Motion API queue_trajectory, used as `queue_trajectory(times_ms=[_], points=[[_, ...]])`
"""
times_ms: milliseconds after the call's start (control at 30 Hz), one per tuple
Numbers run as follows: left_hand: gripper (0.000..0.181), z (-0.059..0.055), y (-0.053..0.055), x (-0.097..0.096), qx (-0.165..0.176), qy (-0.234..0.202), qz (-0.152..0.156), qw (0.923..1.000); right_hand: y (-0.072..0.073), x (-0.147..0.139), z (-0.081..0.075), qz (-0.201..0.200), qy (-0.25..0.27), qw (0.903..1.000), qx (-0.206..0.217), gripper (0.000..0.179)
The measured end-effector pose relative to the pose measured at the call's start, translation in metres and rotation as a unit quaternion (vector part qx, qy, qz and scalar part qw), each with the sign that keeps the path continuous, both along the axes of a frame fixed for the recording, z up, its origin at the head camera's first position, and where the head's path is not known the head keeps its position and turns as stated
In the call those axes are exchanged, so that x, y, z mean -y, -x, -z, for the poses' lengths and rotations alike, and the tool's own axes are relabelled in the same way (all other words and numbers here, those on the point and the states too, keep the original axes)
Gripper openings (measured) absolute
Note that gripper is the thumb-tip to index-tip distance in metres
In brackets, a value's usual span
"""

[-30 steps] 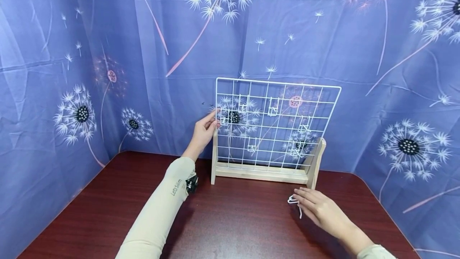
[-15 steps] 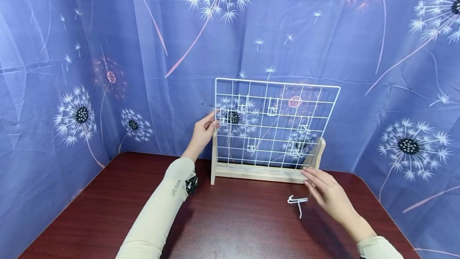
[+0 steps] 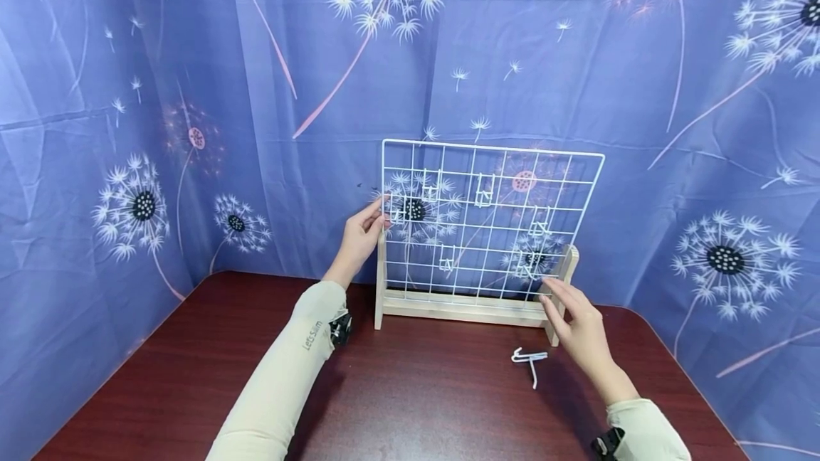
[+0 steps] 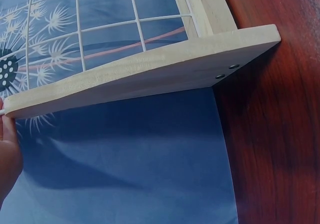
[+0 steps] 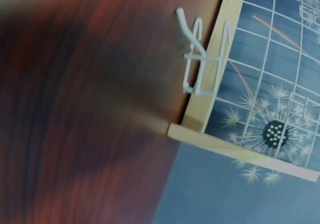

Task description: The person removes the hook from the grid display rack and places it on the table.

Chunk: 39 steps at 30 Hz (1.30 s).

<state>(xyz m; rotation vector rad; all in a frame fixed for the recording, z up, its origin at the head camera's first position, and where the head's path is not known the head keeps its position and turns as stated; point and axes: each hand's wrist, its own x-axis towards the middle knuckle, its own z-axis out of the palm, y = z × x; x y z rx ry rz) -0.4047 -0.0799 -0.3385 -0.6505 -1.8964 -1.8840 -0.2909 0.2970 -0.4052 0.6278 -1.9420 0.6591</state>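
Observation:
A white wire grid panel (image 3: 477, 226) stands upright in a pale wooden stand (image 3: 464, 310). My left hand (image 3: 360, 240) pinches the panel's left edge just above the wooden upright; its fingers show at the far left of the left wrist view. Several white wire hooks (image 3: 484, 198) hang on the grid. One loose wire hook (image 3: 530, 356) lies on the table before the stand's right end, and appears large in the right wrist view. My right hand (image 3: 581, 326) is at the stand's right upright (image 3: 567, 265), fingers extended, fingertips overlapping the grid's lower right corner below a hung hook (image 3: 527, 271).
The dark red wooden table (image 3: 410, 404) extends in front of the stand. Behind and at both sides hangs a blue curtain (image 3: 288, 162) with dandelion prints, close behind the stand.
My right hand has moved from over the loose hook up and back to the stand's right end, leaving the hook on the table. My left hand keeps its place on the panel's edge.

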Motion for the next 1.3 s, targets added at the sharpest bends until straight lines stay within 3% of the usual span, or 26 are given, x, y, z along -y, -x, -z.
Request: queue_trajectory(times_ms=[267,533,833,933,1300], points=[[0.043,0.004,0.004,0.000,-0.004,0.003,-0.011,0.9999,0.018,0.013,0.003,0.056,0.079,0.9952,0.018,0.039],[0.043,0.004,0.005,0.000,-0.017,-0.001,-0.011,0.9998,0.030,0.029,0.003,0.065,0.138,0.9876,0.036,0.038],[0.044,-0.012,-0.017,-0.001,-0.002,-0.007,0.017,0.9998,0.038,0.037,0.005,0.074,0.130,0.9879,0.041,0.037],[0.044,-0.014,-0.020,-0.001,0.007,-0.004,0.015,0.9999,0.040,0.038,0.005,0.080,0.135,0.9867,0.042,0.035],[0.042,0.004,0.002,-0.002,-0.009,0.003,-0.020,0.9998,0.045,0.039,0.009,0.103,0.173,0.9787,0.041,0.030]])
